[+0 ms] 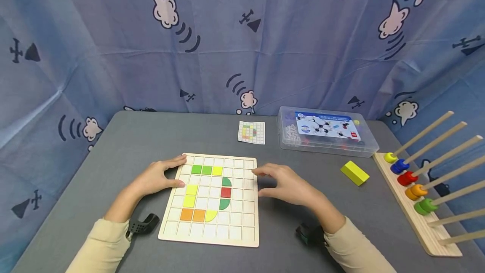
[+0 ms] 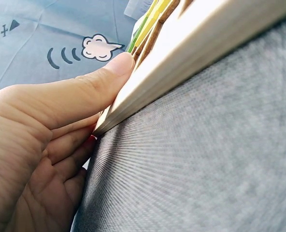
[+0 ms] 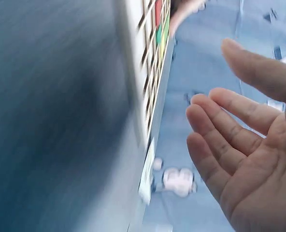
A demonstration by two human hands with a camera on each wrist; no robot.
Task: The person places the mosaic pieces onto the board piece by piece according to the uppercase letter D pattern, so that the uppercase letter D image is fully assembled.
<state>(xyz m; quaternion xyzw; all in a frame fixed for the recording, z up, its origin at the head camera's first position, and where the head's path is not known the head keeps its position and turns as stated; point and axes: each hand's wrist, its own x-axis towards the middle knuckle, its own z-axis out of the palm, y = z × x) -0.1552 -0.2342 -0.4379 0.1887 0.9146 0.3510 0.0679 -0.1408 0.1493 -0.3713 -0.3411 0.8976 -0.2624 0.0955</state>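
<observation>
A pale wooden grid board point(image 1: 238, 207) lies flat on the grey table, with coloured tiles in some of its squares. At its left edge my left hand point(image 1: 157, 176) grips the board; in the left wrist view the thumb point(image 2: 97, 87) lies on the rim and the fingers are against the side. My right hand point(image 1: 286, 183) hovers by the right edge with loosely bent fingers; the right wrist view has it apart from the board and holding nothing. Among the tiles are green squares point(image 1: 196, 169), a red square point(image 1: 225, 192), orange squares point(image 1: 186, 214) and yellow squares point(image 1: 191, 190).
A small printed pattern card point(image 1: 259, 135) lies behind the board. To its right stand a clear plastic box point(image 1: 323, 147) with a molecule label and a yellow block point(image 1: 355, 173). A wooden peg rack point(image 1: 413, 218) with coloured rings occupies the right side. A blue patterned curtain point(image 1: 212, 66) hangs behind.
</observation>
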